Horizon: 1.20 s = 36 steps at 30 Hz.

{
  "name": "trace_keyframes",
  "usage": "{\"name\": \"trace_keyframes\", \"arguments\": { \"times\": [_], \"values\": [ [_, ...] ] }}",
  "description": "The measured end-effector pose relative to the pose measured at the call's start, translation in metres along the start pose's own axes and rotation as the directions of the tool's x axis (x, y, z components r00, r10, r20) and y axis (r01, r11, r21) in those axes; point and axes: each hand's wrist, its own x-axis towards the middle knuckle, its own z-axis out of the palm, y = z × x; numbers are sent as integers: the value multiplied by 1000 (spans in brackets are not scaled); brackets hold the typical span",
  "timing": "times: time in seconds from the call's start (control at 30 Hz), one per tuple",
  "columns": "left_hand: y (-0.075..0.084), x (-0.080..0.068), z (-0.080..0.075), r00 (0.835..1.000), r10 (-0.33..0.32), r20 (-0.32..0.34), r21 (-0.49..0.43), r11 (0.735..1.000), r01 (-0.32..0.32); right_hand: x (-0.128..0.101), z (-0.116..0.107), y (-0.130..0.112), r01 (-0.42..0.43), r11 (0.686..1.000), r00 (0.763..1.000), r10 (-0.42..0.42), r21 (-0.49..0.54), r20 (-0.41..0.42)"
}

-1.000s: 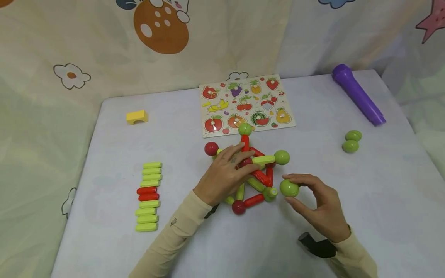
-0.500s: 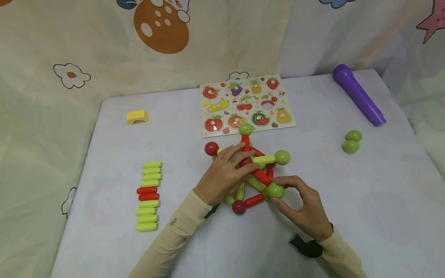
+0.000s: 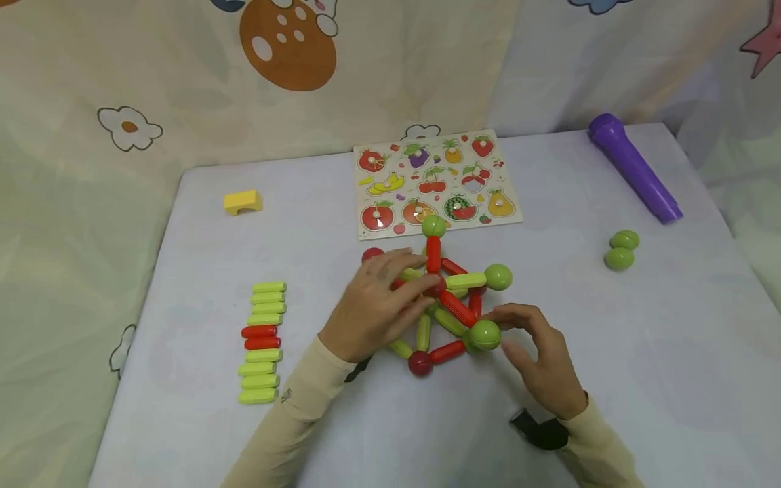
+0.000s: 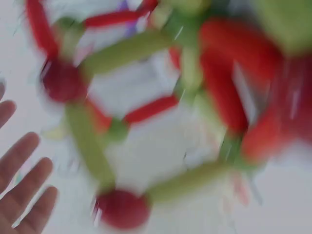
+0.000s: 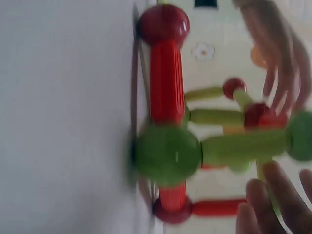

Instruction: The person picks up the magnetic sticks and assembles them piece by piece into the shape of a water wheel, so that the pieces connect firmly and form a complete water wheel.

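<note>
A frame of red and lime-green rods joined by balls point(image 3: 448, 352) stands mid-table. My left hand point(image 3: 369, 308) is over its left side, fingers extended and spread; in the left wrist view its fingers point(image 4: 27, 168) show apart from the rods. At the frame's front right corner a green ball point(image 3: 485, 335) tops an upright green rod point(image 5: 243, 146). My right hand point(image 3: 539, 359) is just right of that ball, thumb and fingers parted around it without gripping. A red ball point(image 3: 420, 364) forms the front corner; part of the frame is hidden under my left hand.
Several spare green and red rods point(image 3: 262, 355) lie in a column at left. A yellow arch block point(image 3: 243, 202) is behind them. A fruit puzzle board point(image 3: 403, 230) lies at the back, a purple microphone-shaped toy point(image 3: 634, 168) and two green balls point(image 3: 619, 259) at right.
My right hand brought the green ball left onto the frame's front right corner and then let go. My left hand let go of the frame's top and drew slightly left.
</note>
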Motion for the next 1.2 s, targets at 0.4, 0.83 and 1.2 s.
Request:
{"name": "trace_keyframes", "arguments": {
  "times": [0.4,0.83,1.2],
  "values": [
    [-3,-54,-10,895,-303,328,-40,942,334,18,-19,33,-190,935,913,280,-298,298],
    [28,-71,29,867,-268,419,18,958,287,21,-6,25,-17,908,878,214,-418,428],
    [-6,-71,15,823,-379,423,128,924,360,2,37,-8,54,919,868,150,-391,473]
  ]
}}
